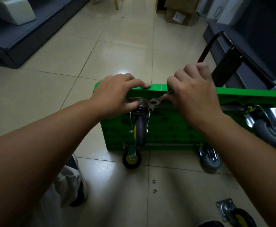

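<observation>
While gripping the green cart (175, 128) edge with left hand (117, 94) fingers, clamping right hand (193, 95) fingers on a wrench (161, 98), mid-frame

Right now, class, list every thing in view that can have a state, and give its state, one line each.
green cart: tipped on its edge, underside towards the person.
upper caster: mounted on the cart.
wrench: head set at the upper caster's plate.
right hand: holds the wrench.
left hand: grips the cart's top edge.
loose caster: detached, lying on the floor.
two small rings: loose on the floor.
</observation>
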Tool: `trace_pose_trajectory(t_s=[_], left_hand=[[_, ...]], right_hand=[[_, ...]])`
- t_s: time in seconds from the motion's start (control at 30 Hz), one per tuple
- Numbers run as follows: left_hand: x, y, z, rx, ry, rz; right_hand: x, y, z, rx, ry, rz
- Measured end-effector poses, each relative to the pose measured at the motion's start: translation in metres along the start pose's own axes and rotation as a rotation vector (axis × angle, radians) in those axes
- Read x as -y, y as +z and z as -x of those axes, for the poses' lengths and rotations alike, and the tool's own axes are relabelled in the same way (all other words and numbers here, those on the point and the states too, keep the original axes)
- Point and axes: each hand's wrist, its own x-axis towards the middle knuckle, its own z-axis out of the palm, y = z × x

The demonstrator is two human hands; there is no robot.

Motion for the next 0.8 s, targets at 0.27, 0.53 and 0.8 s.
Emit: trace_pose_trajectory(t_s=[0.27,0.53,0.8], left_hand=[[-0.001,0.0,0.001,0.013,0.0,0.012],[-0.001,0.0,-0.001,-0.011,-0.006,0.001],[0.002,0.003,-0.001,-0.017,0.004,0.003]], right_hand=[[0.035,0.046,0.066,-0.33,1.217,-1.564],[0.12,0.091,0.07,-0.168,1.416,-1.871],[0.134,0.111,0.063,-0.382,1.508,-1.811]])
